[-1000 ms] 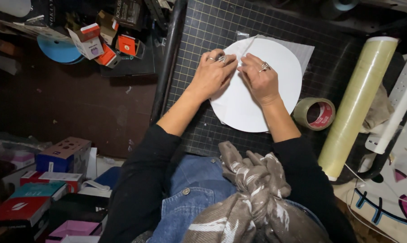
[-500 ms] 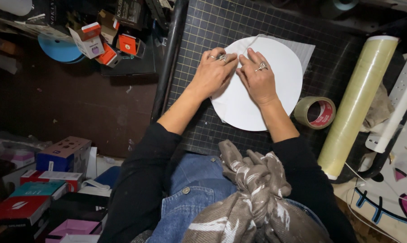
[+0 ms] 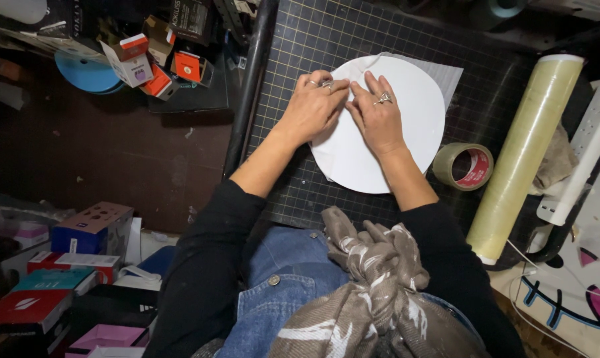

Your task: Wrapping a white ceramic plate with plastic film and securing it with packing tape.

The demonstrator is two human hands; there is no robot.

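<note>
Both my hands, left [image 3: 311, 106] and right [image 3: 378, 116], are flat, fingers pressing together on the far-left edge of the white disc [image 3: 406, 142] on the cutting mat [image 3: 300, 40], tape roll [image 3: 464, 166] untouched to the right, so early going I'd say.

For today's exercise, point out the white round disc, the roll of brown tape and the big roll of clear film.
white round disc [image 3: 406, 139], head view, bare face right of the hands.
roll of brown tape [image 3: 464, 166], head view, its rim.
roll of clear film [image 3: 522, 156], head view, mid-length of its side.
</note>
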